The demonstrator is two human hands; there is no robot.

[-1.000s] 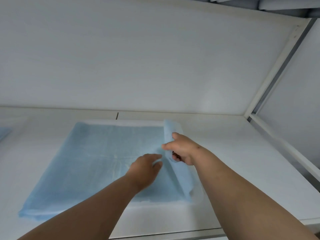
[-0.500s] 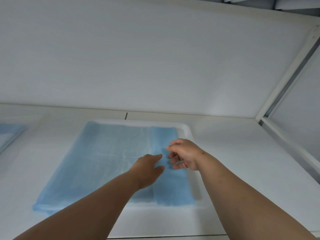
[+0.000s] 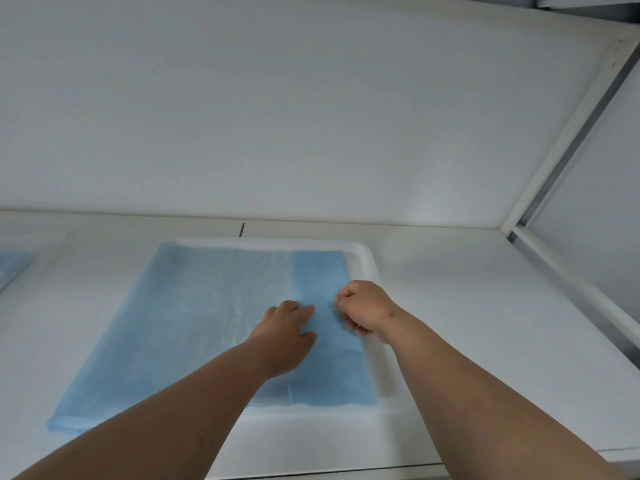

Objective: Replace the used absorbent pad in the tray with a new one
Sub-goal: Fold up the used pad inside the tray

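Observation:
A light blue absorbent pad (image 3: 207, 306) lies spread flat in a white tray (image 3: 369, 261) on the white bench. Its right side is folded over into a darker blue strip (image 3: 318, 271) that runs along the tray's right rim. My left hand (image 3: 285, 332) rests palm down on the pad with straight fingers, right at the fold line. My right hand (image 3: 363, 310) sits on the darker strip with its fingers curled under into a fist; no lifted fabric shows in it. The pad's left edge reaches past the tray's left side.
Another blue pad (image 3: 14, 268) shows at the far left edge of the bench. A white back wall rises behind the tray, and a white frame post (image 3: 568, 133) with a side panel stands to the right. The bench's front edge (image 3: 311, 474) runs below my arms.
My right hand had the pad's right flap raised; the flap now lies flat, folded over the pad. That hand let go and curled. The left hand stayed on the pad.

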